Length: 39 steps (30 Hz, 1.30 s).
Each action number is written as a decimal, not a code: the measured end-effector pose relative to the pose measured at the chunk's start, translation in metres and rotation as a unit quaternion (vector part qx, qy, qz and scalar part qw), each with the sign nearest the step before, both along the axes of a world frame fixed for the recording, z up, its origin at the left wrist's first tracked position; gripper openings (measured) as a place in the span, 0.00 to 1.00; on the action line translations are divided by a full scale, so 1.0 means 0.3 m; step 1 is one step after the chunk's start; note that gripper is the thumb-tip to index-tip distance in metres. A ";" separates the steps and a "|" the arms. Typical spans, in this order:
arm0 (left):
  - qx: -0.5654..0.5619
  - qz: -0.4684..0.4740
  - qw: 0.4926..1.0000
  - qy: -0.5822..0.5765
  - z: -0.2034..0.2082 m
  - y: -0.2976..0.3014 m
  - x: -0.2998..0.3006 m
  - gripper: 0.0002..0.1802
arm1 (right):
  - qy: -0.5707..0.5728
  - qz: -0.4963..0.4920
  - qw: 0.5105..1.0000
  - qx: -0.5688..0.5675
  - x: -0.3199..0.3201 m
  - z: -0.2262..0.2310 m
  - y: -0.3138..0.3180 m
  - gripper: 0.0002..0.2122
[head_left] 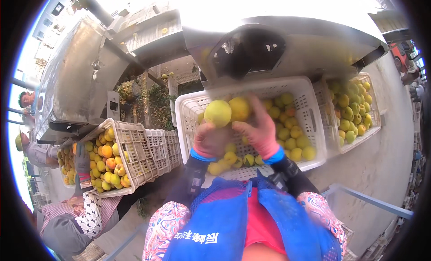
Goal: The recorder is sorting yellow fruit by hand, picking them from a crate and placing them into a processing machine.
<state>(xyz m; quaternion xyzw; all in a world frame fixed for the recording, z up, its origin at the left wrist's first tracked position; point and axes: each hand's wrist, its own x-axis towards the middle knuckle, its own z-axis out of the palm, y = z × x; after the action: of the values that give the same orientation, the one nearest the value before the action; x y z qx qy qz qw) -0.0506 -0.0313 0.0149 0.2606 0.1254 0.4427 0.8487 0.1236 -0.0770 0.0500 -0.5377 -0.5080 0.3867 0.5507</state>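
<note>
Both my hands are raised over a white perforated plastic crate (318, 126) with yellow-green peaches in it. My left hand (209, 140), in a pink and grey glove with a blue cuff, is closed around a pale yellow-green peach (217, 113). My right hand (261, 134), gloved alike, grips a deeper yellow peach (239, 109), thumb below and fingers along its right side. The two peaches are side by side. Motion smears parts of both gloves. Loose peaches (295, 131) fill the crate's right side, and several more lie below my hands.
A metal chute (296, 50) with a dark opening stands behind the crate. Another crate of peaches (352, 106) sits at right. On the left, a co-worker's grey-gloved hand (82, 158) is at a crate of orange-yellow peaches (107, 164). A blue rail (368, 199) crosses lower right.
</note>
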 end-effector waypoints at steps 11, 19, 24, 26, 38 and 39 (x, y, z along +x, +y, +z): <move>-0.063 0.020 0.993 -0.101 0.072 0.034 0.034 0.44 | -0.330 0.047 0.921 0.201 0.067 0.128 0.095 0.39; -0.045 0.010 0.982 -0.185 -0.127 0.138 0.022 0.41 | -0.255 0.028 0.962 0.094 0.065 0.119 0.110 0.40; -0.011 0.044 0.995 -0.093 -0.036 0.113 0.050 0.33 | -0.309 -0.104 0.924 0.200 0.039 0.050 0.227 0.37; -0.055 0.080 0.994 -0.057 0.009 0.101 0.054 0.33 | -0.345 -0.140 0.901 0.222 0.041 0.025 0.278 0.36; -0.125 -0.126 0.980 -0.094 0.010 0.193 -0.047 0.35 | -0.345 -0.008 0.936 0.071 0.003 0.125 0.418 0.32; -0.116 -0.115 0.983 -0.089 -0.032 0.202 -0.054 0.37 | -0.295 0.016 0.942 0.158 -0.012 0.105 0.360 0.34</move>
<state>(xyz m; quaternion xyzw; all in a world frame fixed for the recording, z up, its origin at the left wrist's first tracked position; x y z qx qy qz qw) -0.0666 0.0293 0.0054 0.1327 0.0694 0.3457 0.9263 0.1201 0.0311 0.0815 -0.5257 -0.7108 0.1340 0.4478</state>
